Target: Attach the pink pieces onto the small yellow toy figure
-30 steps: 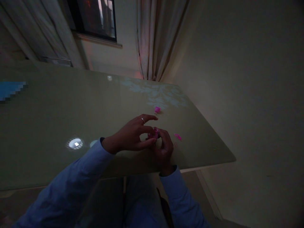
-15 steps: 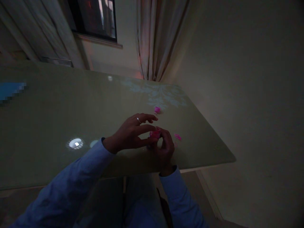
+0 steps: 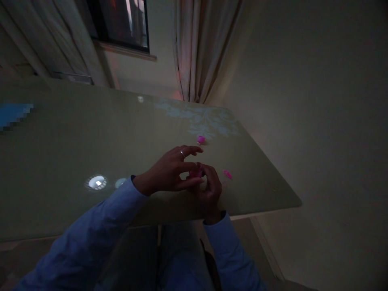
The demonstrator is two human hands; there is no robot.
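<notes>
Between both hands, above the near part of the table, is a small shiny pink object [image 3: 195,173]; fingers hide much of it and its kind cannot be made out. My right hand [image 3: 210,188] is closed around its right side and underside. From the left, the thumb and index finger of my left hand [image 3: 169,169] pinch it, while the other fingers, one with a ring, reach out above. Just beyond those fingertips a pink cup-like piece [image 3: 201,140] rests on the table. A thin pink piece [image 3: 227,174] lies to the right of my right hand.
The pale glossy table [image 3: 75,141] has a leaf pattern at its far right and lamp reflections at left. A blue pixelated patch [image 3: 13,115] shows at the left edge. A wall [image 3: 318,121] runs along the right; curtains [image 3: 194,52] hang behind.
My left hand has turned slightly, its ring finger shifting a little right. The pink object between the hands has tilted or turned a little. The pieces on the table stay put.
</notes>
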